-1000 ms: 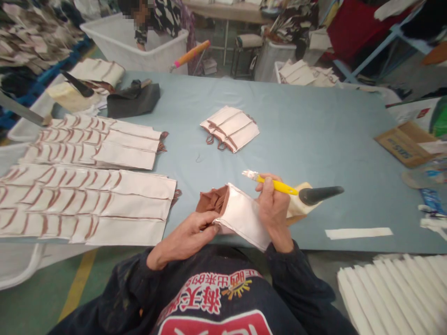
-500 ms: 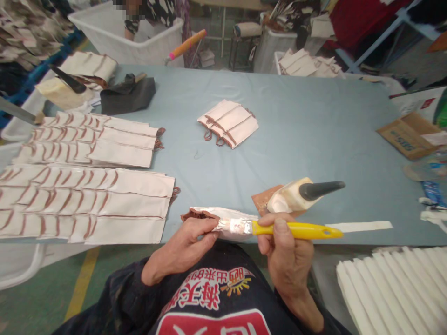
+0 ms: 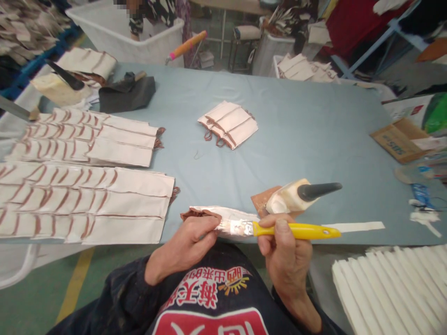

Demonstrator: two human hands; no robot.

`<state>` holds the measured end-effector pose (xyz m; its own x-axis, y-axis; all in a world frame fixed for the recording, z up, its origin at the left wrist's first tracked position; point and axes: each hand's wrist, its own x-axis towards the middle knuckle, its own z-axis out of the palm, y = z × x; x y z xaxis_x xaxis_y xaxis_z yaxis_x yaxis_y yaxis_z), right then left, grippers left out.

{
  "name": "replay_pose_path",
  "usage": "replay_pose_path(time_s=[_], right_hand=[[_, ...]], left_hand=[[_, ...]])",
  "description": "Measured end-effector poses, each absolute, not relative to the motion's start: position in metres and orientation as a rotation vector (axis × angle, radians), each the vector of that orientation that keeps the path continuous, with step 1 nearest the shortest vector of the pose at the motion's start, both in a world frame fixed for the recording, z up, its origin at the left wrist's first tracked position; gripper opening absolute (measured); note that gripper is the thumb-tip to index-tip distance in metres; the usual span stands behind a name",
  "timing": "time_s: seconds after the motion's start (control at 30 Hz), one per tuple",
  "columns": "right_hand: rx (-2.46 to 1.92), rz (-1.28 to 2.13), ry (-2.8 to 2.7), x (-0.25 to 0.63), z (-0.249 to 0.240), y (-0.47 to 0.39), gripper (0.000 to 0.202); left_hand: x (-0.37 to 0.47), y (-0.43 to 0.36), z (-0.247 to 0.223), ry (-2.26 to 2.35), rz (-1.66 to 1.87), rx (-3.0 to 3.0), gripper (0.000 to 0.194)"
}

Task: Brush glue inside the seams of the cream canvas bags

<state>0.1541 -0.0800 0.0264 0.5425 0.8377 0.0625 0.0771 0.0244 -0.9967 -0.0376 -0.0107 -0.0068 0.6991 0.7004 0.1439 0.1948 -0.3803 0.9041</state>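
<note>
My right hand (image 3: 288,251) is closed around the yellow handle of a paintbrush (image 3: 296,230), whose bristle end points left. At the table's near edge lies a cream fabric piece with brown edging (image 3: 206,212). My left hand (image 3: 185,244) pinches this piece at its brown-edged opening, and the bristles touch it beside my fingertips. The brush and fingers hide part of the piece. Just beyond my right hand, a cream container with a black handle or spout (image 3: 288,197) lies tilted on a brown patch (image 3: 261,200). A narrow white strip (image 3: 359,226) lies to the right.
Overlapping rows of cream fabric pieces (image 3: 132,200) cover the table's left side. A small stack (image 3: 230,123) sits mid-table. A cardboard box (image 3: 400,142) stands at right, white rolls (image 3: 387,284) lie below right. Behind the table, a person's arm reaches into a white bin (image 3: 101,28).
The brush and both hands are almost where they were, with the bristles still at the brown-edged opening. The camera view has shifted slightly.
</note>
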Motion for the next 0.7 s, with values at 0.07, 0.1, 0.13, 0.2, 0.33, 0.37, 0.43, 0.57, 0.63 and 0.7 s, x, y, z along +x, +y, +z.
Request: replay_pose_path(time_s=[0.07, 0.1, 0.13, 0.2, 0.33, 0.37, 0.43, 0.57, 0.63, 0.7], right_hand=[[-1.449, 0.650, -0.835, 0.155, 0.027, -0.081, 0.041], [-1.447, 0.631, -0.847, 0.155, 0.027, -0.081, 0.041], [-1.442, 0.626, -0.872, 0.154, 0.028, -0.082, 0.040], [-1.434, 0.654, -0.940, 0.152, 0.028, -0.086, 0.040], [-1.426, 0.661, -0.961, 0.150, 0.031, -0.089, 0.041], [-1.432, 0.637, -0.947, 0.151, 0.031, -0.089, 0.041], [-1.447, 0.602, -0.925, 0.152, 0.030, -0.089, 0.040], [-1.426, 0.709, -0.939, 0.153, 0.030, -0.089, 0.040], [-1.407, 0.768, -0.901, 0.152, 0.031, -0.087, 0.043], [-1.392, 0.817, -0.845, 0.155, 0.031, -0.084, 0.045]], left_hand=[[-0.037, -0.011, -0.008, 0.694, 0.666, 1.951, 0.024], [-0.037, -0.011, -0.009, 0.690, 0.676, 1.957, 0.025], [-0.036, -0.011, -0.010, 0.680, 0.687, 1.959, 0.026], [-0.035, -0.011, -0.011, 0.653, 0.710, 1.955, 0.027], [-0.034, -0.011, -0.012, 0.665, 0.727, 1.976, 0.026], [-0.034, -0.012, -0.012, 0.679, 0.726, 1.986, 0.026], [-0.033, -0.013, -0.012, 0.691, 0.727, 1.995, 0.026], [-0.029, -0.014, -0.011, 0.629, 0.762, 1.972, 0.025], [-0.026, -0.014, -0.008, 0.605, 0.776, 1.948, 0.024], [-0.023, -0.012, -0.004, 0.617, 0.740, 1.881, 0.023]])
